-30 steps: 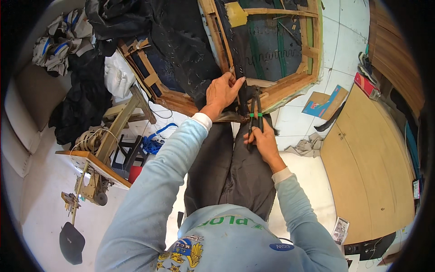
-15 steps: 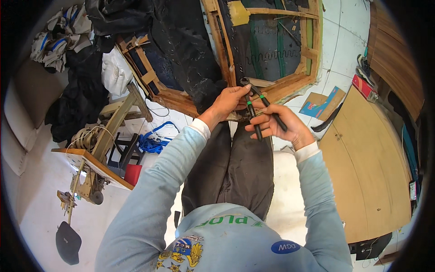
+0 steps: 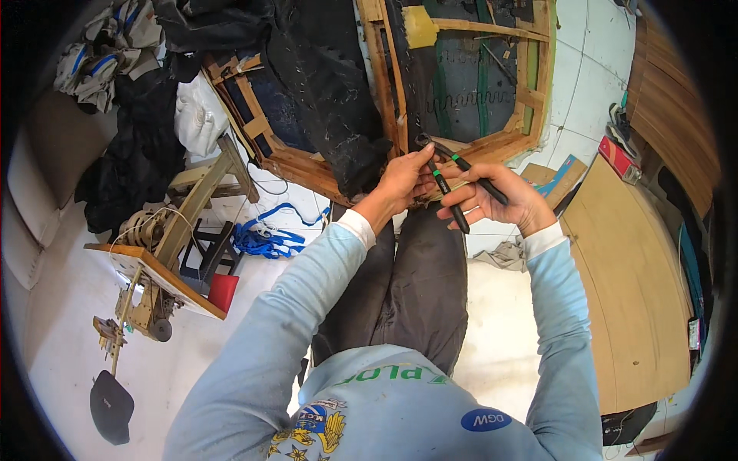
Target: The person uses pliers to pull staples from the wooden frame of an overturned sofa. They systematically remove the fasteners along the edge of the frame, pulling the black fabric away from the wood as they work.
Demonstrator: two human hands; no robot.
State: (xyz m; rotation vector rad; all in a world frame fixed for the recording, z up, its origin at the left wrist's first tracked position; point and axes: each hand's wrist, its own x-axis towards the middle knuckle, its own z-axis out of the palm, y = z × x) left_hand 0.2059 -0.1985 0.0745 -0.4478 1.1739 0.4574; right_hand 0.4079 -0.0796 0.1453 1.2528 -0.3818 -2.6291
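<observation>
A pair of pincers (image 3: 460, 163) with black handles and green bands lies across both my hands, its jaws pointing up and left. My left hand (image 3: 401, 183) is closed on it near the jaws, thumb along the metal head. The handles are spread apart, and my right hand (image 3: 509, 196) has its fingers curled about them. Just beyond my hands is the lower rail of a wooden furniture frame (image 3: 484, 146) with zigzag springs and dark webbing. Black fabric (image 3: 330, 107) drapes over the middle of the furniture. Whether anything sits between the jaws cannot be made out.
To the left stand a sewing machine (image 3: 146, 300) on a wooden stand and a tangle of blue straps (image 3: 265, 238). A white bag (image 3: 198, 115) and black cloth (image 3: 131, 154) lie behind them. At right are a large tan board (image 3: 626, 300) and a red box (image 3: 619, 159).
Both hands and the pincers have shifted a little to the right in view. The handles have tilted further, and my right fingers have closed more around them.
</observation>
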